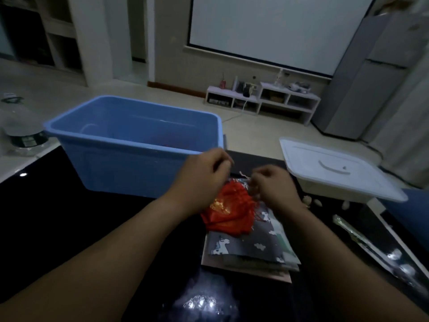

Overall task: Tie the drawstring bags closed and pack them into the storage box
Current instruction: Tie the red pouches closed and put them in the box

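Taking the red drawstring bag (228, 212) as the centre of the dial, it lies crumpled on a stack of flat grey patterned bags (250, 245) on the dark table (69, 228). I cannot count how many the stack holds. Over the bag's top edge, at twelve o'clock, both hands work. The left hand (202, 180) has its fingers curled and pinching one end of the thin drawstring (243, 175), and the right hand (271, 187) is curled and pinching the other, though the cord is too blurred to follow all the way.

One blue storage box (130, 145) stands at ten o'clock with no lid on, its near corner just beside the left hand. At two o'clock one white lid (334, 168) sits on a white container, and a few small pale lumps (308, 201) lie below its edge. At three o'clock lies one long foil-wrapped stick (355, 233). Out at nine o'clock stands one clear bottle (23, 133). Nothing lies between bag and box — only the left forearm crosses that gap. Well beyond, at twelve, a low white shelf unit (262, 101) sits under a pale screen (278, 26).
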Tool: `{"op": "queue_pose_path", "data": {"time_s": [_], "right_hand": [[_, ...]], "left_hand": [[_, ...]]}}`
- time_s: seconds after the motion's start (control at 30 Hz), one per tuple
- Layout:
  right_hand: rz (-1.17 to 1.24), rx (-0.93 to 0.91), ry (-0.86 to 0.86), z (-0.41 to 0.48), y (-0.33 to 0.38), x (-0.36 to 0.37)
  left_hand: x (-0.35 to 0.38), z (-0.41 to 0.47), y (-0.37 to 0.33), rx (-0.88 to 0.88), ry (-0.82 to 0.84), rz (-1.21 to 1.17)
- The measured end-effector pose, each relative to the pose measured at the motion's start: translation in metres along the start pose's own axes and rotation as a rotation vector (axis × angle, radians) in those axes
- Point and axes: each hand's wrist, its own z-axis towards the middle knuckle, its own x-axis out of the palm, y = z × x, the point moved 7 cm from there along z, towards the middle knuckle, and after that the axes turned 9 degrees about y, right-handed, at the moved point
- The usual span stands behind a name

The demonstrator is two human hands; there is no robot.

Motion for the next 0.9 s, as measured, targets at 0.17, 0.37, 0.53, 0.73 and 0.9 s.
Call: {"op": "queue_pose_path", "data": {"time_s": [0.17, 0.37, 0.53, 0.73, 0.9], "right_hand": [[0.056, 0.248, 0.129, -0.021, -0.074, 0.012], [0.073, 0.297, 0.255, -0.02, -0.085, 0.021], [0.016, 0.245, 0.274, -0.013, -0.082, 0.027], [0.211, 0.225, 0.23, -0.013, -0.075, 0.024], [0.29, 0.2, 0.206, -0.015, -0.09, 0.01]], "left_hand": [[0.087, -0.01, 0.044, -0.202, 0.458, 0.418], [0.102, -0.01, 0.073, -0.257, 0.62, 0.594], [0.108, -0.01, 0.075, -0.149, 0.607, 0.715], [0.102, -0.001, 0.02, 0.107, 0.385, 0.53], [0.119, -0.018, 0.003, 0.029, 0.369, 0.398]]}}
